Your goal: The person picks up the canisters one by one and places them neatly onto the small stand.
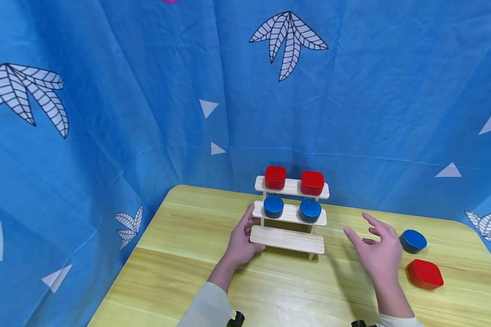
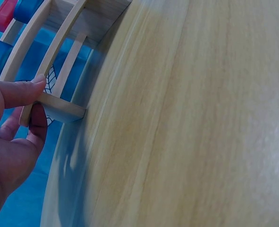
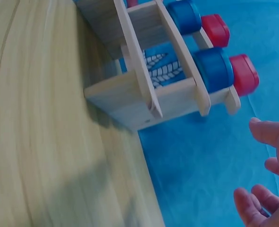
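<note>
A small three-tier wooden shelf [image 1: 287, 239] stands on the table. Its lowest tier is bare; two round blue containers [image 1: 273, 207] sit on the middle tier and two squarish red containers [image 1: 275, 177] on the top one. My left hand [image 1: 242, 243] grips the left end of the lowest tier, and in the left wrist view the thumb lies over the board [image 2: 56, 49] with fingers beneath. To the right of the shelf, my right hand [image 1: 378, 250] hovers with thumb and fingers spread and nothing between them. It is apart from the shelf in the right wrist view.
Another round blue container [image 1: 413, 241] and another red container [image 1: 425, 274] lie on the wood-grain table [image 1: 176, 245], just right of my right hand. A blue curtain [image 1: 245, 91] with leaf prints hangs behind the table and along its left side.
</note>
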`<state>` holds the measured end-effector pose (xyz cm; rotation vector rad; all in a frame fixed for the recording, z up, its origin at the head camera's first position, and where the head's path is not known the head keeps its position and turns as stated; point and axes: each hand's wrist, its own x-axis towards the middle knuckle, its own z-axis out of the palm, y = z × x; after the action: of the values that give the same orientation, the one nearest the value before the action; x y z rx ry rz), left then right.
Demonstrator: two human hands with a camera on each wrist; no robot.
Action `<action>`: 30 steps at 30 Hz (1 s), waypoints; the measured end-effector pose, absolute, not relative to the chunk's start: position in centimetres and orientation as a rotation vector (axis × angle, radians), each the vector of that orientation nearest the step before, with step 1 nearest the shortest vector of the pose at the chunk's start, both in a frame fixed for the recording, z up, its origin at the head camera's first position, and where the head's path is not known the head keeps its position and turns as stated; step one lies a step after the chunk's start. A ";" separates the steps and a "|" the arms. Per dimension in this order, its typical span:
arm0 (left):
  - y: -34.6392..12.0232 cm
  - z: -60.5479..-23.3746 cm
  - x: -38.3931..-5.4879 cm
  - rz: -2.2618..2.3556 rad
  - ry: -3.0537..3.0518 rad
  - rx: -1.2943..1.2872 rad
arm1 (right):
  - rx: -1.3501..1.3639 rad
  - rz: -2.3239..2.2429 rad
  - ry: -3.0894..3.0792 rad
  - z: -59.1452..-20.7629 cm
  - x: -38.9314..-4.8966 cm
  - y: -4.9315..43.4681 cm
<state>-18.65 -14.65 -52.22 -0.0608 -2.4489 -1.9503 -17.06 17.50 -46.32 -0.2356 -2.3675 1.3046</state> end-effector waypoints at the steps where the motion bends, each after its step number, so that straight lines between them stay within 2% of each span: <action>1: -14.7 -52.3 -18.7 -1.953 -2.446 -0.063 | -0.258 1.300 -2.381 -46.4 -17.0 17.7; 8: -14.7 -52.3 -18.7 -1.967 -2.432 -0.072 | -0.380 1.274 -2.448 -46.6 -16.3 19.3; 30: -14.6 -52.5 -18.8 -1.983 -2.423 -0.064 | -0.538 1.028 -2.581 -48.3 -15.2 24.8</action>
<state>-18.78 -14.61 -52.49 -0.0640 -2.4234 -1.9834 -15.21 24.77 -48.32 -0.5378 -2.5809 1.0280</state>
